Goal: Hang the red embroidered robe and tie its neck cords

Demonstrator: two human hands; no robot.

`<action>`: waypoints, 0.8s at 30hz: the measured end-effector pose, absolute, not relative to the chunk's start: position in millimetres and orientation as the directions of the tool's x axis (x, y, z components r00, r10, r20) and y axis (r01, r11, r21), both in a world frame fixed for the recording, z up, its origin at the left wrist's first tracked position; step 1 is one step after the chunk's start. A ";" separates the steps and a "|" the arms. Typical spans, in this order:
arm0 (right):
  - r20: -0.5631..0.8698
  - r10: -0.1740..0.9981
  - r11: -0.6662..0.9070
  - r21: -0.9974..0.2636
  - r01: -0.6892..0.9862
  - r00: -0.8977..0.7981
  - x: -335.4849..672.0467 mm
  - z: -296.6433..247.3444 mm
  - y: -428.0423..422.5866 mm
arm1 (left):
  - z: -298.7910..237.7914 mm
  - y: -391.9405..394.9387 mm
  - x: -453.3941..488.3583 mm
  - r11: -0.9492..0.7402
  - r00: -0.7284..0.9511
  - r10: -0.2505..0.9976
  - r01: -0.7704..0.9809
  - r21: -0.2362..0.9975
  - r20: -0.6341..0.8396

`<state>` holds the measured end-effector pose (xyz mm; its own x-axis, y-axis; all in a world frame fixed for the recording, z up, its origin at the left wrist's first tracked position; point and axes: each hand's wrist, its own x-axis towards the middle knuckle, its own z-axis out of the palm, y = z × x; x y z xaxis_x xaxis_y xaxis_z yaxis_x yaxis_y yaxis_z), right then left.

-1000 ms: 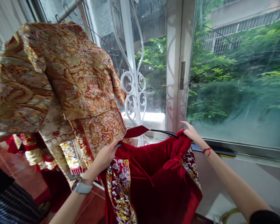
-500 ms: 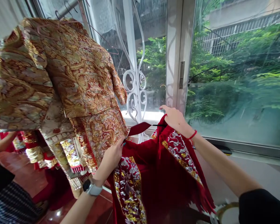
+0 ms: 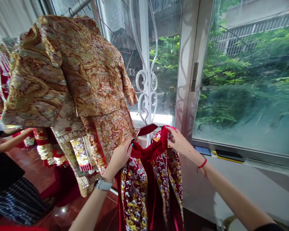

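A dark red skirt with silver and gold embroidered panels hangs in front of me, its waistband bunched. A dark red hanger sits at its top, hook pointing up near the white ironwork. My left hand, wearing a watch, is closed on the left end of the waistband beside the hanger's end. At the right end, my right hand grips the waistband, thumb inward and fingers over the top edge. A red cord bracelet circles that wrist. The fabric hides some fingertips.
Gold brocade jackets hang from a rail close on the left. White ironwork stands before the window. A phone-like dark object lies on the sill. Another person's arm reaches in at far left.
My right hand has come lower and slightly inward with the waistband's right end. The skirt's right side, spread out before, now hangs down in folds. The view has shifted slightly left.
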<state>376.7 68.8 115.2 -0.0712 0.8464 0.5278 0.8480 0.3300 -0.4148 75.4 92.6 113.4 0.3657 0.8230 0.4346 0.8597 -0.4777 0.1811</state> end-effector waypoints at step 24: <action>0.473 0.828 0.283 -0.816 0.504 0.302 424.2 6.3 92.1 | 108.6 116.1 44.8 -0.465 0.238 0.815 0.813 0.350 0.528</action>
